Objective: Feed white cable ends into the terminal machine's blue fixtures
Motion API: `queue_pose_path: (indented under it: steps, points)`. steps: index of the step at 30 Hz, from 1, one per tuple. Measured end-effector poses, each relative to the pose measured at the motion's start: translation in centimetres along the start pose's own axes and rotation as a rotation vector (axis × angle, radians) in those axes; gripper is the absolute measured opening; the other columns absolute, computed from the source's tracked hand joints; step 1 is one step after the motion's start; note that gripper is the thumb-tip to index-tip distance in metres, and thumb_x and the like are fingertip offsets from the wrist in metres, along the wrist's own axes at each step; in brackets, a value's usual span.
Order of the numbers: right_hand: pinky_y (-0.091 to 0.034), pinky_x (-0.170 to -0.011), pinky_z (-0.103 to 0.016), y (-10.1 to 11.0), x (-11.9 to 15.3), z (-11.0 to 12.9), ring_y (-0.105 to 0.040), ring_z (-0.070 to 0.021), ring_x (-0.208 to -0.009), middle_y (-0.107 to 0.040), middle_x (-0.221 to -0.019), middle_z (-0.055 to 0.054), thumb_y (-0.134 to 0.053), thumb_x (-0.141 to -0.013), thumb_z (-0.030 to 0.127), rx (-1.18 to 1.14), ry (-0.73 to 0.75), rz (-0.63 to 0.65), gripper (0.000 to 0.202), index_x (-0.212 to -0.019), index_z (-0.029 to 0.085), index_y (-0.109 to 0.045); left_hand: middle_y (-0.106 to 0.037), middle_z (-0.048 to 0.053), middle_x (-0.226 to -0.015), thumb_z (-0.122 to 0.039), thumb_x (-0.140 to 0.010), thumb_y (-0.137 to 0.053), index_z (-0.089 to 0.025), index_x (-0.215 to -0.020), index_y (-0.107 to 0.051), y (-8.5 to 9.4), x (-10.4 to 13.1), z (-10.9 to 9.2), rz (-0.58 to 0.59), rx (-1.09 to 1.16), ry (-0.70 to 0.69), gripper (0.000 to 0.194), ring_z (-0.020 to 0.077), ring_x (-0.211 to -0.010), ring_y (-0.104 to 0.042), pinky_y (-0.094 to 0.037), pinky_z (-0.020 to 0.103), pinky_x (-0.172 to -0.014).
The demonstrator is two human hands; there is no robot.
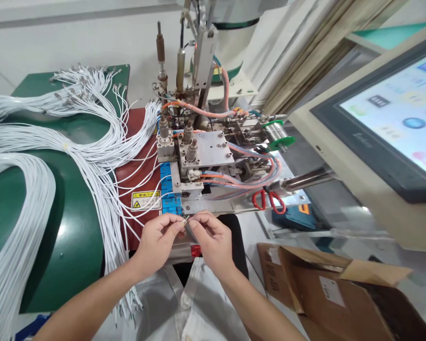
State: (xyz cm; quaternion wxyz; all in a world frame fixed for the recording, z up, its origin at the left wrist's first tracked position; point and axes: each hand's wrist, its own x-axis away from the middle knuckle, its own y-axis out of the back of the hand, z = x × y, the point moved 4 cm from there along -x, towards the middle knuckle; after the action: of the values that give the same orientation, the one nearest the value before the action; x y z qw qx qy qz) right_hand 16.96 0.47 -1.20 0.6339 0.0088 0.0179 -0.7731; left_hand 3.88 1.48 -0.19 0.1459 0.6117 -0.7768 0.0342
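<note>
Several white cables from the thick white cable bundle [90, 163] already reach the blue plastic block row [166, 183]; many more lie loose left of it. Just in front of the row, the left hand [157, 242] and right hand [215, 240] pinch a small pale cable end [185, 219], apparently unseated, though detail is too fine to be sure.

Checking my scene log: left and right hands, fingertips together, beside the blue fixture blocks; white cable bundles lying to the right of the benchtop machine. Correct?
One error: the white cable bundles lie to the left of the benchtop machine, as the head view shows. The left hand and right hand are beside the blue fixture blocks, as stated.
</note>
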Motion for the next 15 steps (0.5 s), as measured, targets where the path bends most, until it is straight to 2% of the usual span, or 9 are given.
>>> queue_pose_path:
  steps: [9, 15]
  points:
    - [-0.043, -0.058, -0.023, -0.02, -0.11, -0.05, -0.053, -0.0116, -0.062, -0.056, -0.066, 0.000, -0.058, -0.075, 0.017, -0.018, 0.015, 0.006, 0.009, -0.066, 0.018, -0.061, -0.060, 0.000, -0.069, -0.028, -0.082, -0.051, -0.015, -0.076, -0.061, -0.15, -0.04, 0.21, 0.026, -0.067, -0.033, 0.017, 0.0109, -0.065, -0.055, -0.045, 0.021, -0.064]
    - [-0.043, -0.058, -0.025, -0.37, 0.26, -0.02, -0.052, -0.0120, -0.061, -0.053, -0.065, 0.000, -0.057, -0.075, 0.018, -0.003, 0.000, -0.050, 0.012, -0.063, 0.018, -0.057, -0.061, 0.001, -0.074, -0.029, -0.082, -0.051, -0.015, -0.079, -0.060, -0.14, -0.02, 0.38, -0.048, -0.048, -0.063, 0.017, 0.0120, -0.069, -0.055, -0.046, 0.023, -0.067]
